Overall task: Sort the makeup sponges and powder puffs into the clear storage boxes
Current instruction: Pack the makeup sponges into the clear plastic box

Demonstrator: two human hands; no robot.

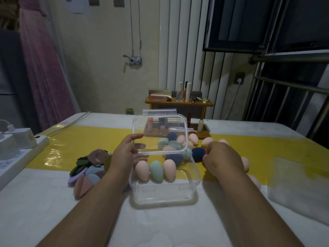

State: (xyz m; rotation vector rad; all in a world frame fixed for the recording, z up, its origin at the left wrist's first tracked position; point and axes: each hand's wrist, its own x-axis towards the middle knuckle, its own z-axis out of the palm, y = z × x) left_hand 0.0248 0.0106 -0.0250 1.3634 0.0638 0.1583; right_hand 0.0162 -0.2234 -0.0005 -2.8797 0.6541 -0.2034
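A clear storage box (165,193) stands in the middle of the table with its hinged lid (160,132) raised. My left hand (124,154) grips the lid's left edge and holds it up. Inside the box lie a pink sponge (142,170), a green sponge (156,171) and another pink sponge (170,170) in a row. My right hand (220,157) closes its fingertips on a dark blue sponge (198,154) just right of the box. More pink, green and blue sponges (178,145) lie behind the box. Flat powder puffs (89,170) are heaped left of my left arm.
A second clear box (299,184) sits at the right, blurred. A white power strip (16,150) with plugs lies at the left edge. A wooden rack (179,104) with cosmetics stands at the back. More pink sponges (246,163) lie behind my right wrist.
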